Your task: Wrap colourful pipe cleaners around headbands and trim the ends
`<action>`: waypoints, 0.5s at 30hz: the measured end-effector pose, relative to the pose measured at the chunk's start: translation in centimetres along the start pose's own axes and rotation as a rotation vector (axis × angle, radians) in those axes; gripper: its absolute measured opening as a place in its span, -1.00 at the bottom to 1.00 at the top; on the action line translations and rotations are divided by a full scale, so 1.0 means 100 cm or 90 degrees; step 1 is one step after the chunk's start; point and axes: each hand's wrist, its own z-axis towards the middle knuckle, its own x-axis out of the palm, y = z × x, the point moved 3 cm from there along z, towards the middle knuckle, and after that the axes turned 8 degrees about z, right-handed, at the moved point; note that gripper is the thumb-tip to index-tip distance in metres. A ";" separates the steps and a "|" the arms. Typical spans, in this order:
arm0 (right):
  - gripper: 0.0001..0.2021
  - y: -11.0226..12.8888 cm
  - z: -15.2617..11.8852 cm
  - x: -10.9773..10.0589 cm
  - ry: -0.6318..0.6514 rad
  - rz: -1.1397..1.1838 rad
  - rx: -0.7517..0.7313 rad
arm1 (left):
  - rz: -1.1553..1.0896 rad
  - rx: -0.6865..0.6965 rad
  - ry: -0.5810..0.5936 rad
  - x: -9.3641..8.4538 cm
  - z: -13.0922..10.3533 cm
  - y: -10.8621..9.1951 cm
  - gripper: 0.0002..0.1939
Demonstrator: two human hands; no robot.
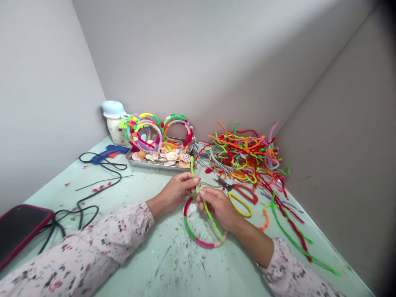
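Observation:
Both my hands pinch one bright lime-green pipe cleaner (213, 222). My left hand (177, 189) grips it higher up, with a short end sticking up above the fingers. Just below, my right hand (218, 204) closes on the same strip, whose lower length slants down to the right. Under the hands lies a ring wrapped in coloured pipe cleaners (189, 227), in red, green, pink and peach. The slanting strip crosses over this ring, and my right hand hides part of it. Scissors (239, 196) with a red and a yellow handle lie open to the right.
A metal tray (157, 166) of seashells (173, 156) carries several finished coloured rings (148, 136). Right of it is a tangled pile of pipe cleaners (247, 152). At left are a white jar (116, 128), a blue glue gun (108, 152), its black cord (82, 206) and a phone (23, 231).

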 end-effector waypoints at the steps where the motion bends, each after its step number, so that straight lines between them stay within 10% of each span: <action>1: -0.72 0.000 0.000 0.000 0.003 -0.002 0.002 | -0.001 0.002 -0.006 0.000 0.000 0.000 -0.78; 15: -0.66 0.003 -0.001 0.004 0.004 -0.116 0.010 | -0.004 0.010 -0.046 -0.003 0.001 0.001 -0.78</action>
